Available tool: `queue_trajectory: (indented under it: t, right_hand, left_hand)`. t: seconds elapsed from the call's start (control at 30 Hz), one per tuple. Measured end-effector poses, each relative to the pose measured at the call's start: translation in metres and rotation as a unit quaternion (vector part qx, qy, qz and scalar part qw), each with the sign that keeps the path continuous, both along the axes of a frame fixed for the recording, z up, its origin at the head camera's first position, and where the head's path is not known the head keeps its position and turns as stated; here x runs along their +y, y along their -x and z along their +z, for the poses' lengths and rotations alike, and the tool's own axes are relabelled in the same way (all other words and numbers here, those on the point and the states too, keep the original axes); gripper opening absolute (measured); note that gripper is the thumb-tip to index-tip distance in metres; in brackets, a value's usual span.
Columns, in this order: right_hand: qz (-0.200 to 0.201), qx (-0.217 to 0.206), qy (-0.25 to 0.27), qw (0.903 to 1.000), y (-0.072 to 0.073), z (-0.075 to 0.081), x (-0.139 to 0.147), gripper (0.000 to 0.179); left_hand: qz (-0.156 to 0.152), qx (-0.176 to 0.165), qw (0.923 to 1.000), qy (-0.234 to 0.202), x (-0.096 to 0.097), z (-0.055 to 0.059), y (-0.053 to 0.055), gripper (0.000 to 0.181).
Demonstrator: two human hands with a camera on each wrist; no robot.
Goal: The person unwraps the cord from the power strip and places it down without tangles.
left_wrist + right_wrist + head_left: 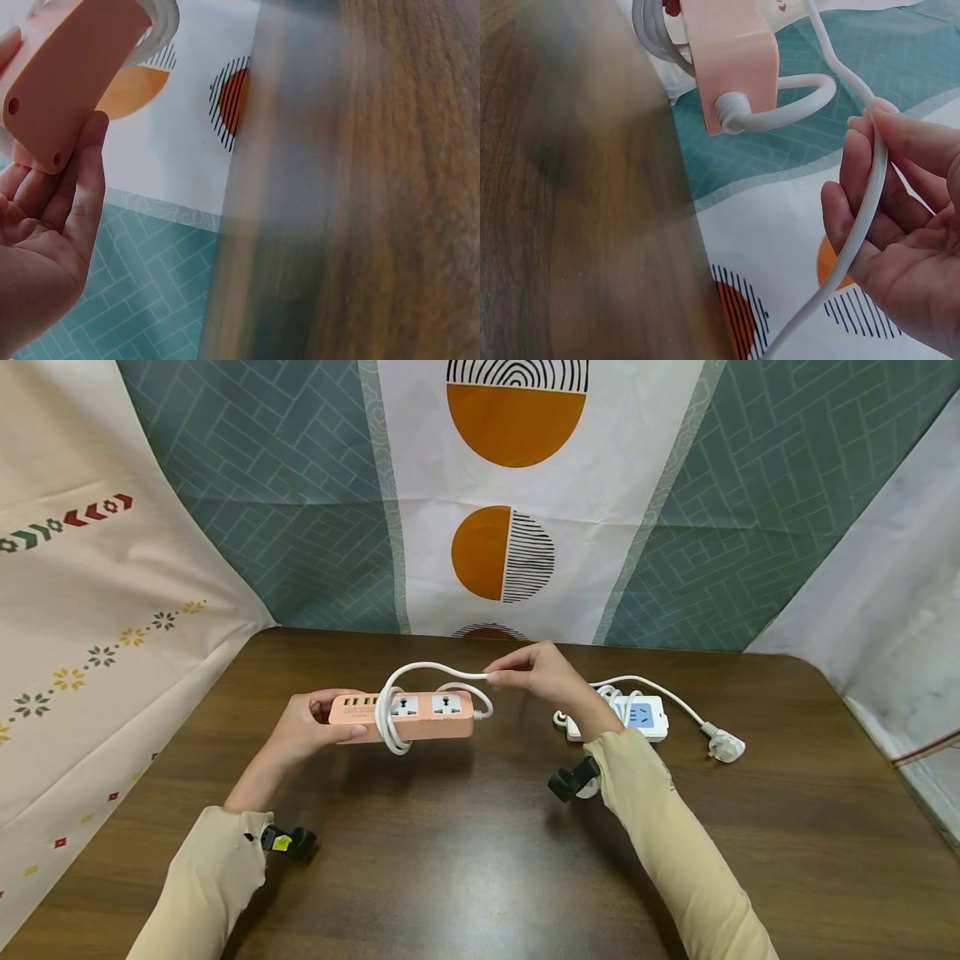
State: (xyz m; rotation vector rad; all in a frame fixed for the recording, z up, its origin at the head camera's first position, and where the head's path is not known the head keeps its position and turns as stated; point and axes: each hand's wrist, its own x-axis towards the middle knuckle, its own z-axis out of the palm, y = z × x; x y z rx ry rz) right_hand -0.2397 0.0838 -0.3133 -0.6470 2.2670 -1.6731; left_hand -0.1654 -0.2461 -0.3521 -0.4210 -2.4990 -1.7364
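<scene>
Though between both hands (303, 724) (542, 675), pink power strip (425, 727) in the left one.

The left sleeve (213, 864) and right sleeve (667, 835) are pale yellow and lightly creased. The left camera (300, 844) and right camera (572, 780) are black and blocky, the left bearing a yellow sticker (282, 842).

I see the left hand (302, 723) curled round one end of the strip (442, 727), the right hand (542, 674) pinching beyond the other.
</scene>
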Motion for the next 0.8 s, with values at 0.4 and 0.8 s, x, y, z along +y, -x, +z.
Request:
queue_trajectory:
  t: [0.4,0.8]
  right_hand:
    - [0.033,-0.007,0.015,0.9993,-0.011,0.007,0.022,0.022]
    - [0.043,0.0,0.014,0.999,-0.018,0.009,0.041,0.022]
  left_hand:
    - [0.056,-0.015,0.9982,0.015,0.002,0.0,0.003,0.047]
    - [0.085,-0.019,0.9962,0.0,0.003,0.002,0.003,0.048]
